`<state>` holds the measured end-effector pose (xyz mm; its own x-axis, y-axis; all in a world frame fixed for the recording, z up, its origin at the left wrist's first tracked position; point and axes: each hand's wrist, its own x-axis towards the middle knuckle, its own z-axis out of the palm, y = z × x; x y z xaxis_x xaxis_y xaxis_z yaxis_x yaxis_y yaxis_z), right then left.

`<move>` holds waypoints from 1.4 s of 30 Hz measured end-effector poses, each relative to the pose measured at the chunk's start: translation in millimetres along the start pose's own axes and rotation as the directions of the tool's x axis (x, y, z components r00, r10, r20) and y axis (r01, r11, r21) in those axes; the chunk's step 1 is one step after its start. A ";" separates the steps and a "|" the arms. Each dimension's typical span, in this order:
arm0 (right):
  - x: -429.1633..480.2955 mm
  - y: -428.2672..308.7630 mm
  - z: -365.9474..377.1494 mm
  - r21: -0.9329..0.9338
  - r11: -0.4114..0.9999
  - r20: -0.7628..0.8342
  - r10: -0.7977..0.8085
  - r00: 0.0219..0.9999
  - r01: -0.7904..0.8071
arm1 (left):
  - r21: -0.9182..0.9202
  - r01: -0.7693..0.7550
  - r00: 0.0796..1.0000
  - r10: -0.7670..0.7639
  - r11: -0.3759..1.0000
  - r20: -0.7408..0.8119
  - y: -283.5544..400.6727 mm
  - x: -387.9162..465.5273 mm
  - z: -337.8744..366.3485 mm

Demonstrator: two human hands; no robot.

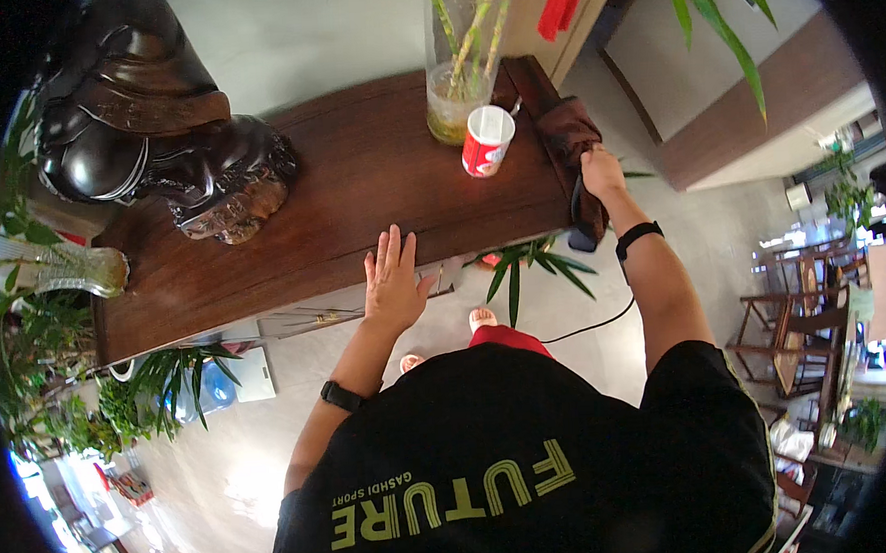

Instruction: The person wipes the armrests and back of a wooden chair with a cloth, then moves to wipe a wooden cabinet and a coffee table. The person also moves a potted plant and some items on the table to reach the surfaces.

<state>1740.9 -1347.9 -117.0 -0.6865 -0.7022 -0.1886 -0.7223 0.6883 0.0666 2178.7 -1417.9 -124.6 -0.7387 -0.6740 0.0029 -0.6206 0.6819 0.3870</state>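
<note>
My right hand (603, 170) grips a dark brown cloth (569, 123), pressed over the raised right end of a dark wooden console table (362, 175). Part of the cloth hangs down past the table's edge. With fingers spread, my left hand (394, 283) is at the table's front edge; its fingertips overlap the top, and it holds nothing. A red and white paper cup (487, 143) stands on the table, left of the cloth. Just behind the cup is a clear glass vase (441, 104) with green bamboo stalks in a little water.
A large dark carved wooden statue (157, 134) occupies the table's left part. Beyond it, a ribbed glass vase (97, 270) is at the left end. Potted leaves (536, 264) stick out below the front edge. A black cable (592, 329) hangs by my right arm. Wooden chairs (784, 334) stand far right.
</note>
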 end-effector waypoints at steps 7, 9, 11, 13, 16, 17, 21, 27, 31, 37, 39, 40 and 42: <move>75.4 -1.9 -66.2 0.536 0.814 -0.478 0.074 0.875 0.224 | 0.066 0.170 0.985 -0.169 0.983 -0.018 29.7 5.0 1.9; 95.7 -19.3 -80.0 0.444 0.754 -0.601 -0.151 0.785 0.485 | 0.065 0.203 0.979 -0.201 0.977 -0.039 37.7 6.6 4.4; 119.3 -40.4 -83.9 0.300 0.721 -0.600 -0.367 0.711 0.625 | 0.057 0.238 0.970 -0.234 0.970 -0.060 42.6 7.4 5.9; 140.5 -60.4 -74.7 0.112 0.762 -0.493 -0.514 0.702 0.637 | 0.066 0.272 0.961 -0.269 0.960 -0.059 45.0 7.9 7.1; 159.0 -75.5 -49.0 0.071 0.871 -0.208 -0.464 0.861 0.486 | 0.052 0.290 0.954 -0.285 0.955 -0.091 45.5 7.5 8.4; 161.4 -75.5 -41.7 0.083 0.898 -0.139 -0.420 0.897 0.433 | 0.055 0.289 0.953 -0.281 0.956 -0.111 45.3 7.1 8.5; 147.3 -56.1 -22.0 0.070 0.891 -0.197 -0.428 0.882 0.448 | 0.027 0.285 0.951 -0.279 0.958 -0.135 45.9 6.2 11.7; 32.6 -9.8 10.1 0.161 0.798 -0.468 -0.456 0.757 0.581 | 0.040 0.285 0.952 -0.278 0.958 -0.125 45.8 5.6 12.2; -60.0 3.0 27.2 0.077 0.830 -0.519 -0.440 0.733 0.553 | 0.038 0.253 0.964 -0.248 0.967 -0.098 42.1 2.6 12.1; -139.4 -42.6 30.8 0.085 0.787 -0.525 -0.486 0.699 0.611 | -0.057 0.102 0.993 -0.106 0.993 -0.058 20.9 -14.4 5.0; -155.7 -73.8 27.4 0.103 0.714 -0.531 -0.549 0.646 0.692 | -0.129 0.057 0.992 -0.070 0.990 -0.101 12.8 -27.8 0.7; -163.6 -92.0 25.7 0.090 0.665 -0.535 -0.596 0.599 0.742 | -0.154 0.062 0.992 -0.078 0.986 -0.101 9.0 -35.3 -1.6; -177.6 -132.9 22.6 0.139 0.579 -0.542 -0.635 0.551 0.804 | -0.207 0.069 0.987 -0.097 0.976 -0.126 -0.5 -53.8 -7.6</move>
<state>1960.7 -1310.5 -114.5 0.0352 -0.9223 0.3849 -0.9582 -0.1405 -0.2491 2220.7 -1384.1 -118.0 -0.6365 -0.7670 0.0814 -0.6021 0.5601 0.5690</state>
